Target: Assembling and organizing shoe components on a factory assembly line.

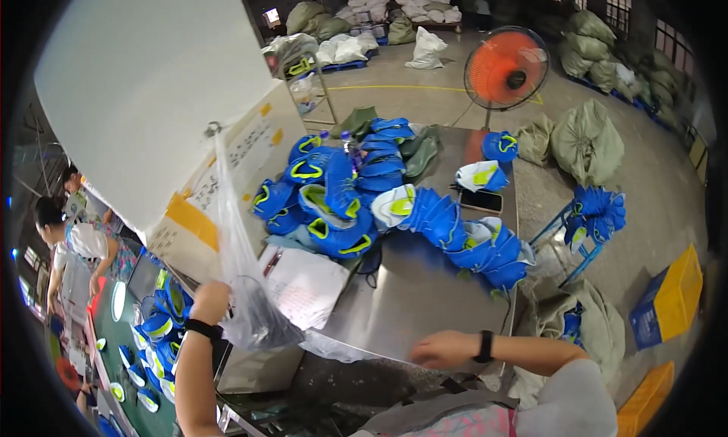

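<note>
The left hand (211, 302) and the right hand (440, 350) are without gloves, and the forearms are also bare. A black band (203, 329) goes around the left wrist, and another dark band (484, 347) around the right one. The right sleeve (572, 395) is short, plain and whitish grey. On the chest, a grey strip of cloth (425, 416) lies above a pink-patterned part (479, 423).

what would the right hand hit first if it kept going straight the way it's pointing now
Pointing leftward, the right hand would probably meet the loose clear plastic at the metal table's front edge first. Depth is unclear; it might pass above or in front.
</note>
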A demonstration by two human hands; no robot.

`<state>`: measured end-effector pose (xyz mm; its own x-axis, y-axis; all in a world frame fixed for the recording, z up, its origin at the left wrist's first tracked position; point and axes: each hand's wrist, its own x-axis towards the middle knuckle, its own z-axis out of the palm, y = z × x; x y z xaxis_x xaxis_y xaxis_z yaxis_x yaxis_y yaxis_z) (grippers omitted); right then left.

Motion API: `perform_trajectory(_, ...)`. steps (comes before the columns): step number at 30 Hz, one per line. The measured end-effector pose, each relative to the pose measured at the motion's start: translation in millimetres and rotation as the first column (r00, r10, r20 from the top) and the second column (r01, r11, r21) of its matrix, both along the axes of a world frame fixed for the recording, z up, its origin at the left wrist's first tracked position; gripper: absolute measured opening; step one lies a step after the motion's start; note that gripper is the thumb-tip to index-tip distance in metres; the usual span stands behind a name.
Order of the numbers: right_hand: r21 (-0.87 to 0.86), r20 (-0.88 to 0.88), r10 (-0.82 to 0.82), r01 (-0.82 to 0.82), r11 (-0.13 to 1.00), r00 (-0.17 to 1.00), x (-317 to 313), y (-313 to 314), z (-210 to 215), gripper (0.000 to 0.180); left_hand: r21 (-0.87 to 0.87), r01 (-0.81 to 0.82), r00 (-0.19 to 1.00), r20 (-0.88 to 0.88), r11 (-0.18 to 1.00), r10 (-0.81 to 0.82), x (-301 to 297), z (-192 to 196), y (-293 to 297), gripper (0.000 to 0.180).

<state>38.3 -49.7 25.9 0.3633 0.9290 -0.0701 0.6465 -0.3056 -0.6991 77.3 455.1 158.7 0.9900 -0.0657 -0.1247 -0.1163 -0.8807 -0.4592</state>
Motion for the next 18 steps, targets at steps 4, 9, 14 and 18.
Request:
perform_trajectory(4,-0.233,0.009,-0.471,0.46,0.857,0.882,3,-145,-29,0.027,0.025,-0.174,0.919,0.364,0.984,0.154,29,40,-91,0.012)
perform_trajectory(9,-0.148,-0.3,-0.877,0.89,0.432,0.376,1,-245,-101,0.033,0.105,-0.304,0.931,0.244,0.947,0.272,110,-25,-151,0.017)
perform_trajectory(14,-0.046,-0.712,-0.623,0.864,0.502,0.324,1,-270,-134,0.034,-0.337,-0.684,0.468,0.478,0.647,0.744,101,-68,-110,0.02)
perform_trajectory(18,-0.137,-0.724,-0.606,0.791,0.596,0.331,-10,-306,-139,0.034,-0.332,-0.477,0.549,0.61,0.814,0.571,83,-53,-131,0.013)
